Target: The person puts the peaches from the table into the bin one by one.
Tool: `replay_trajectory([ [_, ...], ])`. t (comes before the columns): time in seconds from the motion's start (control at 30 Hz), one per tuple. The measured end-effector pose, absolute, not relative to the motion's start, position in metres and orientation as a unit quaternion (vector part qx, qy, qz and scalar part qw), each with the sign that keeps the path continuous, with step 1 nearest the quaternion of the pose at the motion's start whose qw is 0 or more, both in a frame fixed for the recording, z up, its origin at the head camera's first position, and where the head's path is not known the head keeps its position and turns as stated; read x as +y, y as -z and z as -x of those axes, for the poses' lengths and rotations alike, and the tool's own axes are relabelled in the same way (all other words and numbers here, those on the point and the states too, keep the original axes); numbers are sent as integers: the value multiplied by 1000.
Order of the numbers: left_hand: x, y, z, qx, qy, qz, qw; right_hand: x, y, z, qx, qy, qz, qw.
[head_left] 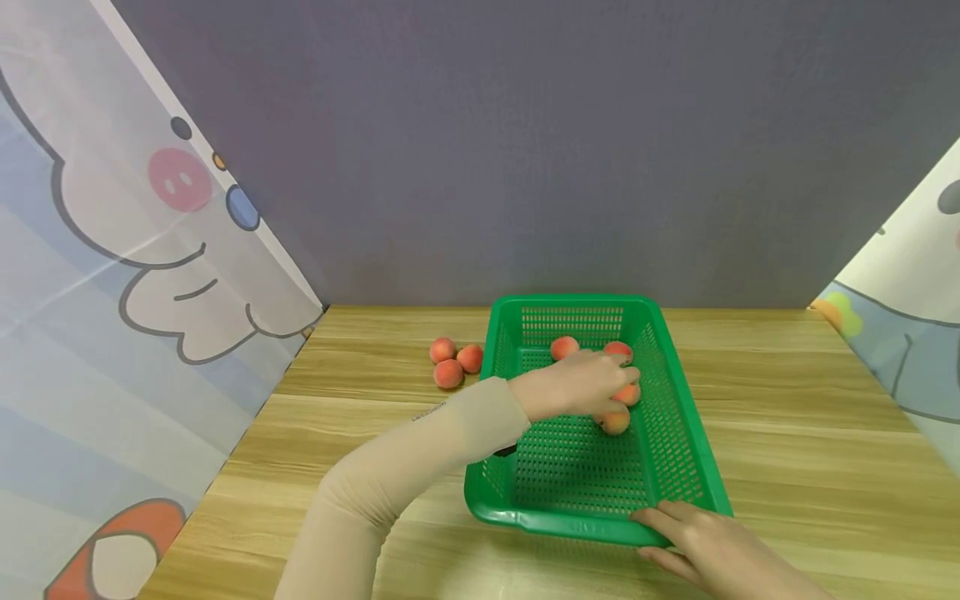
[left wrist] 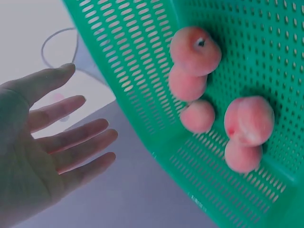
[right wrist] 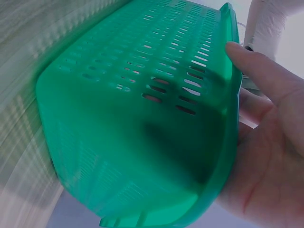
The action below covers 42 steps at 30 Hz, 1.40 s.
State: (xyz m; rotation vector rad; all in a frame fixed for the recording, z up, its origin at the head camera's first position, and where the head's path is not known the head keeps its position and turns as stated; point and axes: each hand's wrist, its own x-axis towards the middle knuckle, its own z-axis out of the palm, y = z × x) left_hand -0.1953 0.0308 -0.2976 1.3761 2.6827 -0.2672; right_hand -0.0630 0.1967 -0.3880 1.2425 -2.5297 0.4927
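Note:
My left hand [head_left: 585, 383] reaches over the green plastic basket [head_left: 577, 522] from the left. In the left wrist view its fingers [left wrist: 90, 151] are spread and hold nothing. Several peaches [left wrist: 249, 121] lie on the basket floor, one near the far wall [head_left: 565, 347] and others [head_left: 615, 421] grouped on the right, partly hidden by that hand. At the near right corner, my right hand [head_left: 701, 542] grips the rim, thumb [right wrist: 254, 66] outside and fingers over the edge.
Three more peaches [head_left: 448, 373] sit together on the wooden table [head_left: 360, 417], just left of the basket. A grey wall [head_left: 525, 150] rises behind the table, and cartoon-printed sheets [head_left: 112, 275] hang at both sides.

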Motion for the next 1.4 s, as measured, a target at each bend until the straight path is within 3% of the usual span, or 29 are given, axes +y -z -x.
replay_trajectory([
  [0.33, -4, 278, 194, 890, 64, -451, -3, 197, 388, 63, -878, -167, -428, 135],
  [0.87, -54, 260, 189, 908, -37, -414, -49, 197, 388, 62, -884, -161, -418, 131],
  [1.13, -76, 263, 189, 918, -78, -383, -65, 197, 388, 63, -884, -165, -419, 127],
  [1.4, -106, 273, 194, 915, -128, -362, -124, 197, 388, 63, -876, -170, -428, 142],
])
